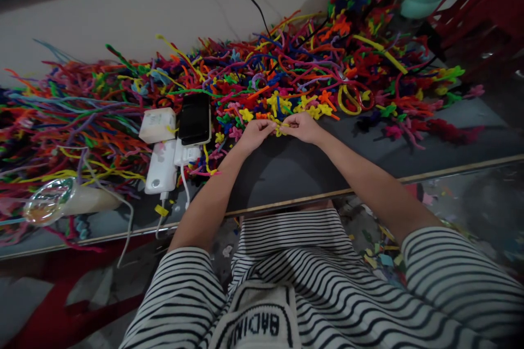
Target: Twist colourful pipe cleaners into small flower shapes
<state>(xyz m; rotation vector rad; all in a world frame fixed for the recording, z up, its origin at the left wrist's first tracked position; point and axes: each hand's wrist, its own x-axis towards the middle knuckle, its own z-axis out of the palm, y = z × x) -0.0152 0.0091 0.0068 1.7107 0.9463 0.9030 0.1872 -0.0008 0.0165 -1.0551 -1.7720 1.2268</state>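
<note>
Both hands meet over the dark table, at the front edge of a heap of fuzzy coloured stems. My left hand (257, 134) pinches the left side of a small yellow fuzzy piece (279, 128). On its right side, my right hand (303, 127) pinches the same piece between thumb and fingers. Just behind the hands lie yellow flower shapes (280, 102) among orange, pink and blue ones. Scissors with yellow and red handles (349, 100) rest on the heap to the right of my right hand.
Left of the hands are a black phone (195, 118), a white box (158, 125), a white power bank (161, 167) with cables, and a tipped plastic cup (88, 200). The dark table (282, 174) ends near my body. Red chairs (483, 16) stand right.
</note>
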